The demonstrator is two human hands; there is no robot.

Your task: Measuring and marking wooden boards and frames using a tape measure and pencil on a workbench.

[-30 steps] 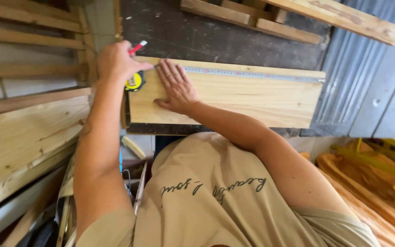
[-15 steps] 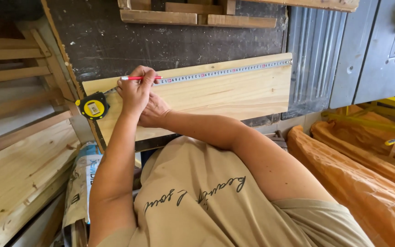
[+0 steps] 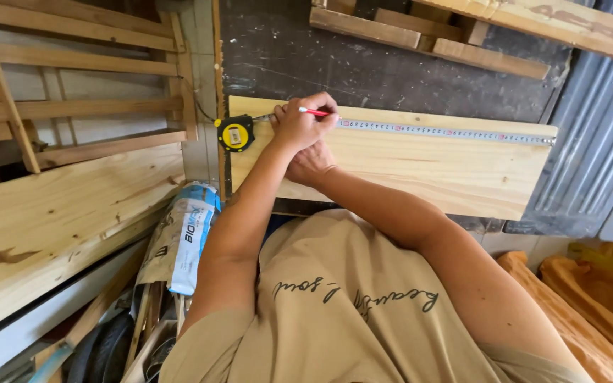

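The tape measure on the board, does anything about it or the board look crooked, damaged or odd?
Nothing stands out. The tape measure blade lies flat along the far edge of the board, running to its right end. The left hand holds a red pencil at the tape; the right hand rests on the board beneath it. The board shows no damage.

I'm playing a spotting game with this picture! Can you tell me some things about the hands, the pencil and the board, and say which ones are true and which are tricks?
1. The left hand holds a red pencil at the tape. True.
2. The tape measure case is blue. False: it is yellow and black.
3. The measuring tape stretches along the top edge of the board. True.
4. The right hand is up in the air. False: it rests on the board, below the left hand.
5. The board is painted green. False: it is bare pale wood.
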